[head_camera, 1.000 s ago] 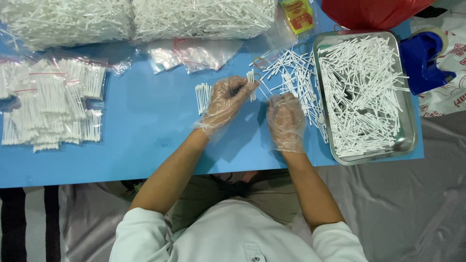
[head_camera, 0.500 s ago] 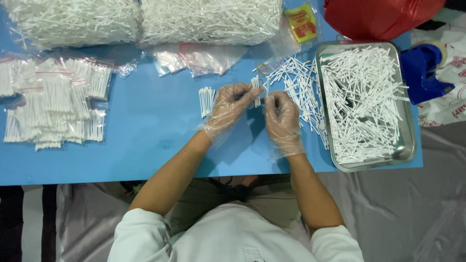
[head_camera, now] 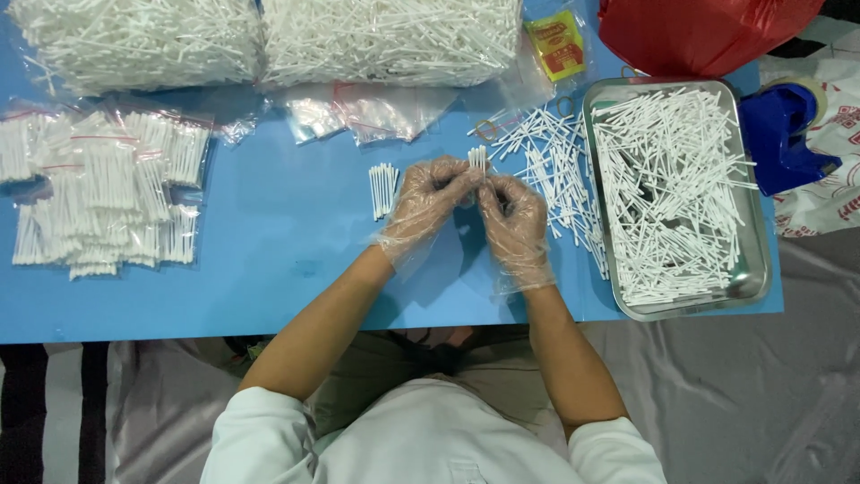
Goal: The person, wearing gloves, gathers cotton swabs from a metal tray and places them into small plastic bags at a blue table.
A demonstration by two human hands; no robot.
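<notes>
Both hands now met at table centre, where a second ago sat well apart. Left hand point(head_camera: 428, 199), gloved in clear film, then reaching toward the small bundle point(head_camera: 383, 189) lying flat on the blue table point(head_camera: 269, 269); since drawn right, off that bundle, fingers pinched shut on a short sheaf of swabs point(head_camera: 478, 159) standing upright above the fingertips. Right hand point(head_camera: 514, 215), then lower and nearer, hovering by the loose swabs point(head_camera: 546, 170); since come up and left to touch the left hand, fingers curled closed around the base of the same sheaf. Sheaf thus held jointly, just far of the knuckles, tips poking up and roughly even.

Reads as a gathering step done and a squaring-up step in hand: picked swabs brought together, ends being levelled between both grips. Small bundle left of the hands untouched and unmoved, seemingly a finished count set aside.

Elsewhere unchanged: metal tray point(head_camera: 757, 269) at right, heaped with swabs; filled bags point(head_camera: 98, 193) stacked far left; two big bulk bags point(head_camera: 394, 36) along the far edge; empty clear bags point(head_camera: 376, 112) just far of the hands; red bag point(head_camera: 699, 31) far right.
</notes>
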